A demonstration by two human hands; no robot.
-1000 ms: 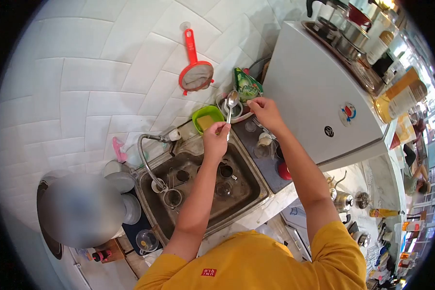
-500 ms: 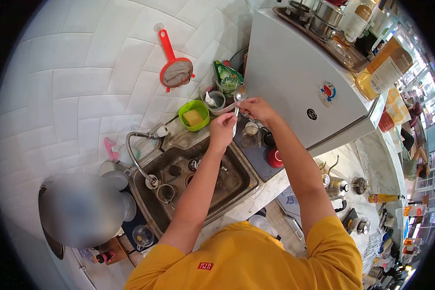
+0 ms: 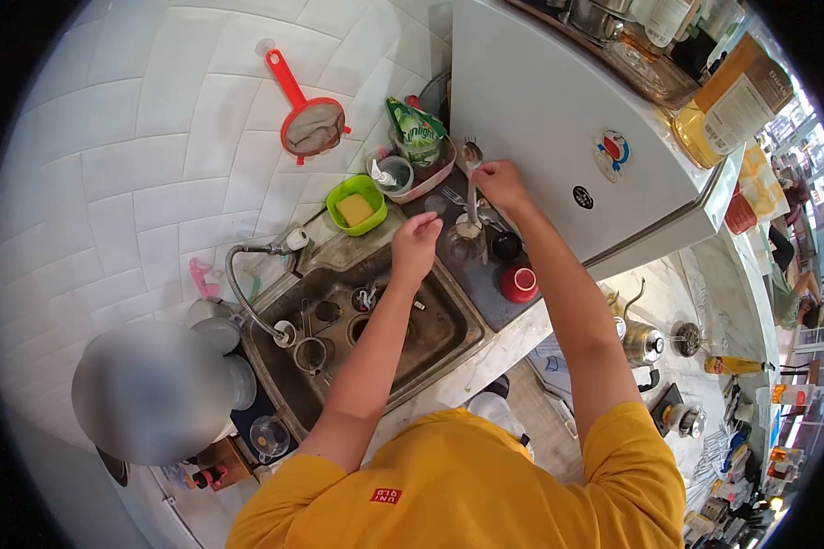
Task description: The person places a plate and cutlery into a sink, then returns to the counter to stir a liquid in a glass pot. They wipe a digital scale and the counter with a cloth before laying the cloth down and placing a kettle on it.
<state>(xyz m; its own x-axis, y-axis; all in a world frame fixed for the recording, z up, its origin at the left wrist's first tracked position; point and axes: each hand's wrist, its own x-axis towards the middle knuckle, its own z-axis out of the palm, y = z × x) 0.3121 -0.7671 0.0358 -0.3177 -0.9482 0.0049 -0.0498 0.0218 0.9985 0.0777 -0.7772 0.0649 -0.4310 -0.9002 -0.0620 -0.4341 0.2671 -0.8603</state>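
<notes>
My right hand pinches metal cutlery beside the white fridge; a spoon bowl and fork tines point up above the fingers, and a handle hangs below them. My left hand is over the sink's back right corner, its fingers pressed together with nothing showing between them, apart from the cutlery. Under and between the hands is a dark mat with a fork, a clear glass, a black round item and a red cup.
The sink holds a glass and small items under a hose faucet. Behind it are a green tub with a yellow sponge and a green detergent pouch. A red strainer hangs on the wall. The fridge stands at right.
My hands have moved apart. My left hand has let go of the cutlery handle and come down slightly left; my right hand has lifted the cutlery up and right. The view has shifted slightly.
</notes>
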